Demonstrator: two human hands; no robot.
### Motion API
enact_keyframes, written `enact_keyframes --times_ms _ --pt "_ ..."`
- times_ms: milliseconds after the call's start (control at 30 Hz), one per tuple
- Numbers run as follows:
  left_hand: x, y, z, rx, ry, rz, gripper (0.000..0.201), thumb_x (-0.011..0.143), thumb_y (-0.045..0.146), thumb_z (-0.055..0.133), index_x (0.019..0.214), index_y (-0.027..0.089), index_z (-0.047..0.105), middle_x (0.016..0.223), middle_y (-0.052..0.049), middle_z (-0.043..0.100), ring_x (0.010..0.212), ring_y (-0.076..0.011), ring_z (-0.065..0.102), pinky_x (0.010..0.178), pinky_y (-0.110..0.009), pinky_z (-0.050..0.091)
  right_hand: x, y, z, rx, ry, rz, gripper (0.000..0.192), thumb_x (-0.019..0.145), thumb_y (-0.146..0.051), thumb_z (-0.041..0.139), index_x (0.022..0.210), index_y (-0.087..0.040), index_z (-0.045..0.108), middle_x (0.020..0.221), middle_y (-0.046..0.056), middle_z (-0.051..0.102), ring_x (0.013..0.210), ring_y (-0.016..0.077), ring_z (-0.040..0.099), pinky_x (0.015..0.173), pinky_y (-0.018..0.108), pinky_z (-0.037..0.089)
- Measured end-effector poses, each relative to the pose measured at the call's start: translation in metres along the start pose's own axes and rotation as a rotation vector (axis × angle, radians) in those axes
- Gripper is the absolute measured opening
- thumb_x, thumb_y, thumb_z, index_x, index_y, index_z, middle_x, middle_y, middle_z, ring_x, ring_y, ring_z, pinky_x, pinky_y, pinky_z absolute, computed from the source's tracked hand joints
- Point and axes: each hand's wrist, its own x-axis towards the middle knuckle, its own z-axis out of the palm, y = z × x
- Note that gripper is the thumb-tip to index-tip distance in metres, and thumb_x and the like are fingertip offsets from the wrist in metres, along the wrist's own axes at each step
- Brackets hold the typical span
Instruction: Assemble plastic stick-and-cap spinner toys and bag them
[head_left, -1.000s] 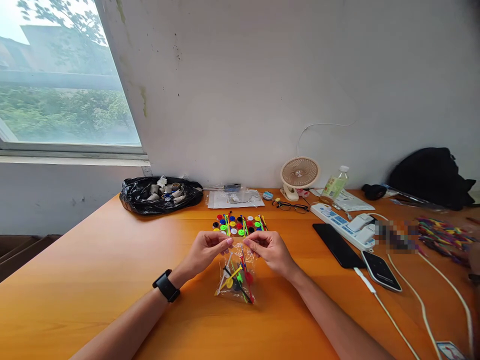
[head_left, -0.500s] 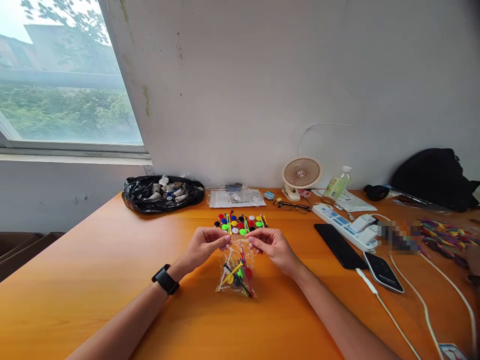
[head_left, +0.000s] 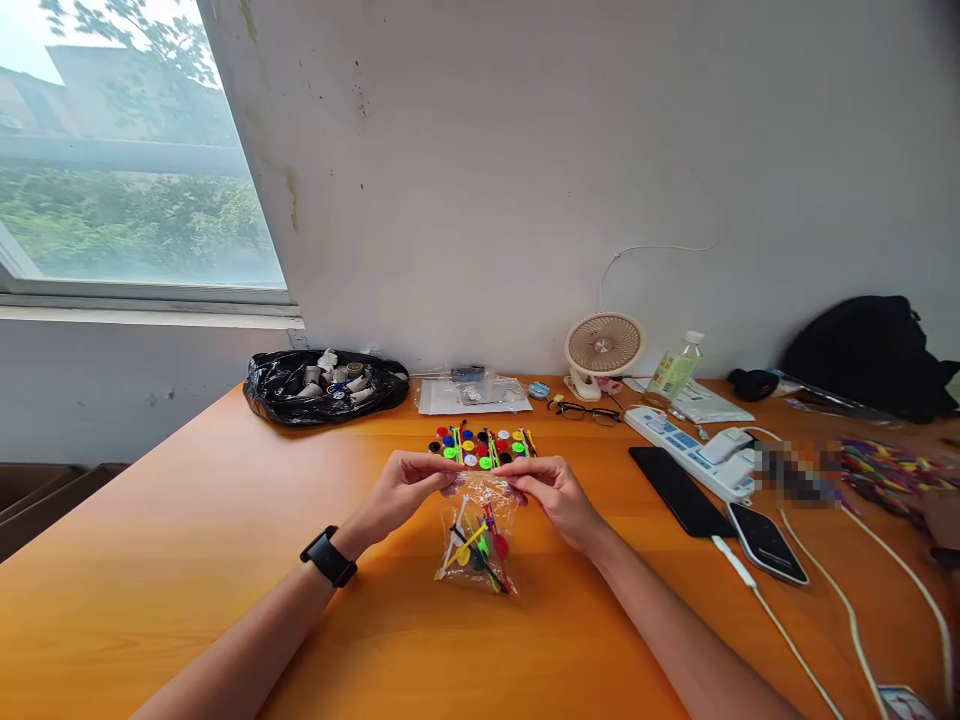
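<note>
The bag (head_left: pixel 478 540) is a small clear plastic pouch holding coloured sticks and discs, and it stands on the table (head_left: pixel 187 560) near the middle, closer to the front edge than to the back. The head view shows both hands at its top edge. The left hand (head_left: pixel 401 490) pinches the bag's upper left corner between thumb and fingertips, closed on the plastic. The right hand (head_left: pixel 551 492) pinches the upper right corner the same way. The 2 hands are close together, their fingertips almost meeting over the bag's mouth. A black watch (head_left: pixel 328 556) sits on the left wrist.

Just behind the hands lies a set of coloured pieces (head_left: pixel 480 447), round caps and thin sticks in rows. Toward the table's back left corner is a black sack (head_left: pixel 324 385) with small grey parts in it. Along the back edge are clear packets (head_left: pixel 471 395), a small fan (head_left: pixel 602 350), glasses (head_left: pixel 583 411) and a bottle (head_left: pixel 673 370). Toward the right edge lie a power strip (head_left: pixel 694 450), 2 phones (head_left: pixel 679 490) and white cables (head_left: pixel 847 610). A black backpack (head_left: pixel 862 350) rests at the back right corner.
</note>
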Motion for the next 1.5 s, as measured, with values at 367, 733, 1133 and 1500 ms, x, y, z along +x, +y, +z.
enact_keyframes --times_ms 367,733,1133,1500 --pt "-0.002 -0.008 0.009 0.012 0.074 -0.007 0.033 0.077 0.038 0.087 0.099 0.014 0.082 0.086 -0.009 0.081 0.074 -0.0185 0.072 0.073 -0.029 0.059 -0.001 -0.004 0.004 -0.123 -0.025 -0.062 0.029 0.083 -0.038 0.081 0.105 -0.019 0.078 0.074 0.000 0.066 0.068 0.0125 0.057 0.063 0.023 0.045" --pt "0.000 -0.005 0.002 0.308 0.039 0.119 0.029 0.090 0.043 0.075 0.091 0.014 0.078 0.080 -0.006 0.076 0.073 -0.0152 0.067 0.069 -0.025 0.055 -0.001 0.001 0.008 -0.207 0.051 -0.098 0.025 0.088 -0.041 0.075 0.094 -0.018 0.080 0.075 0.004 0.069 0.068 0.0151 0.060 0.062 0.025 0.048" --pt "-0.002 -0.006 0.004 0.023 0.081 0.044 0.026 0.081 0.038 0.083 0.089 0.014 0.082 0.074 -0.006 0.076 0.071 -0.0163 0.068 0.071 -0.028 0.056 -0.005 -0.004 0.005 -0.394 0.019 -0.349 0.023 0.093 -0.025 0.063 0.099 -0.023 0.084 0.080 0.006 0.073 0.076 0.0193 0.066 0.072 0.031 0.052" --pt "-0.006 -0.007 0.014 0.054 0.100 0.095 0.029 0.079 0.037 0.087 0.097 0.015 0.079 0.096 -0.010 0.079 0.086 -0.0210 0.072 0.082 -0.033 0.059 -0.006 -0.007 0.014 -0.408 -0.036 -0.126 0.030 0.096 -0.046 0.065 0.105 -0.020 0.075 0.086 0.005 0.071 0.078 0.0189 0.064 0.071 0.029 0.049"
